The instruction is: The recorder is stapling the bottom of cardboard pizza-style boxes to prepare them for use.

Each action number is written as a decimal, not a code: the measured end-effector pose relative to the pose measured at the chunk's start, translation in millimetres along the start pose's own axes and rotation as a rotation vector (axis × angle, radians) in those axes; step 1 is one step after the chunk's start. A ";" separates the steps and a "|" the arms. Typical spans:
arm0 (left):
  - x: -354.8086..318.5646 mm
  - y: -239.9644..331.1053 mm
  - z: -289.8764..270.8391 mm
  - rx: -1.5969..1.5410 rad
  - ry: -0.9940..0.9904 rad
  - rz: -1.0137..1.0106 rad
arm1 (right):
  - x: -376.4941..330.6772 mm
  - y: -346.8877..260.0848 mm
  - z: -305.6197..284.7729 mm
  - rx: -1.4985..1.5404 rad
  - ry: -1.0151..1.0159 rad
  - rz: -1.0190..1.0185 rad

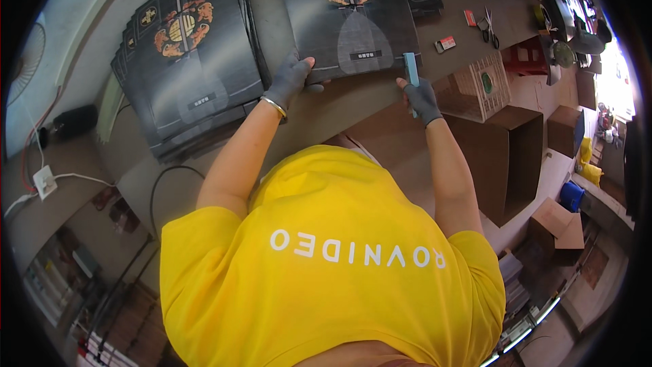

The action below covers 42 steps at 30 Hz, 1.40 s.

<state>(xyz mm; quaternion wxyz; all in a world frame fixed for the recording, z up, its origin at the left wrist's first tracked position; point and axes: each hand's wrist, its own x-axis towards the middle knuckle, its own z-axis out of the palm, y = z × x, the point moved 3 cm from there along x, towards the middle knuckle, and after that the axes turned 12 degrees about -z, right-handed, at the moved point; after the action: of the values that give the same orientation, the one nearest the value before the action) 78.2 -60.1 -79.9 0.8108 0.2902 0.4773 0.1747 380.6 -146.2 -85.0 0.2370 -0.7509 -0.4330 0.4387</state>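
A flat black printed packaging piece (380,24) with a gold and orange round emblem lies ahead of me on the grey table (309,122). My left hand (291,83), in a grey glove that leaves fingertips bare, pinches its near left corner. At the near right corner, my right hand (422,102), gloved the same way, grips a light-blue stapler (410,68). The stapler's upper end is next to the piece's edge; whether it touches cannot be made out. To the left lies a fanned stack of similar black pieces (227,61).
Scissors (494,39) and two small red-and-white boxes (445,44) lie on the table at the right. More black packaging (426,0) sits at the far edge. Beside the table's right edge are a lattice crate (490,85) and open cardboard boxes (485,163). A cable (157,180) loops at the left.
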 end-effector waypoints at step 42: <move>40.1 33.0 -19.6 0.556 0.333 -0.046 | -79.8 0.5 63.6 0.413 -0.211 -0.148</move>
<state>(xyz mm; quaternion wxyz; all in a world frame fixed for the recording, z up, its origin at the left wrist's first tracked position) 80.2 -6.2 -93.2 0.6151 0.4573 0.6391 0.0642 306.7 -216.5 -81.0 0.3704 -0.6028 -0.4102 0.5755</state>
